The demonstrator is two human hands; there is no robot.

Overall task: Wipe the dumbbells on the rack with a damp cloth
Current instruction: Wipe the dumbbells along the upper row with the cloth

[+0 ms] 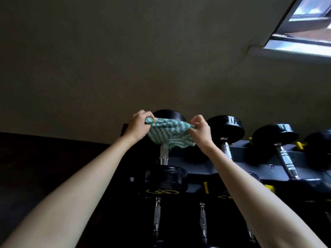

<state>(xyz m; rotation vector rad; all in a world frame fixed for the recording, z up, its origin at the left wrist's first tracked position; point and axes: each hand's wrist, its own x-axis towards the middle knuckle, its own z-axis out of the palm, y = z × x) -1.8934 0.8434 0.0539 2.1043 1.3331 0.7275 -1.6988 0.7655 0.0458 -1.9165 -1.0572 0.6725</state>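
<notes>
Wall (125,51), window (308,24) behind — cloth (168,134) screens leftmost dumbbell (166,177).

The cloth (170,133), green and white in a zigzag pattern, hangs stretched between the left hand (138,125) and the right hand (201,130), which pinch its upper corners; it hangs in front of the leftmost dumbbell (163,156); the other dumbbells (225,127), black with chrome handles, lie side by side on the dark rack (250,158).

open room above dumbbells (225,127), narrow gaps btwn them
</notes>
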